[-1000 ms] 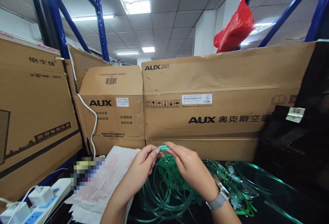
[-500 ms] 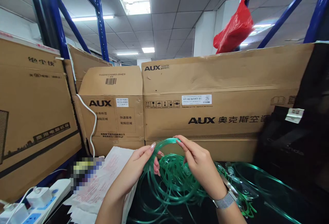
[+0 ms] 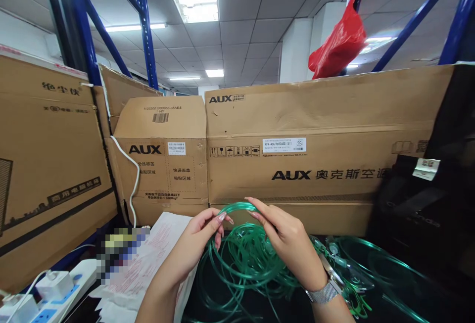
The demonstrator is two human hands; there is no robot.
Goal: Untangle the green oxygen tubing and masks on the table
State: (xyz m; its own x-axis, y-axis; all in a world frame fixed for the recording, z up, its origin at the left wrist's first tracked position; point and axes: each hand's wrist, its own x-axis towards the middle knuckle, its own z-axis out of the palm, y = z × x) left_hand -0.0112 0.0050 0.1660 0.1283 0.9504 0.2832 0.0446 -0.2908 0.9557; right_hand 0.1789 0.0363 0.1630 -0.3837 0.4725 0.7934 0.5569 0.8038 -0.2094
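Observation:
A loop of green clear tubing [image 3: 237,207] is held up between both hands. My left hand [image 3: 208,226] pinches its left side between thumb and fingers. On the loop's right side, my right hand [image 3: 284,229] grips the tubing with thumb and fingertips; a watch with a mesh band [image 3: 324,293] is on that wrist. Below and behind the hands, a tangled pile of the same green tubing [image 3: 252,253] lies on the dark surface, and the loop hangs down in front of it.
Printed white paper [image 3: 148,263] and a white power strip [image 3: 65,298] lie at the left. More tubing [image 3: 393,258] with connectors extends to the right. Cardboard boxes [image 3: 241,184] stand behind, beside a black bag [image 3: 404,214]. A red bag [image 3: 339,46] hangs above.
My left hand has shifted slightly at the top of the loop, and the held tubing sits a little lower and flatter. My right hand's fingers have moved slightly left along it.

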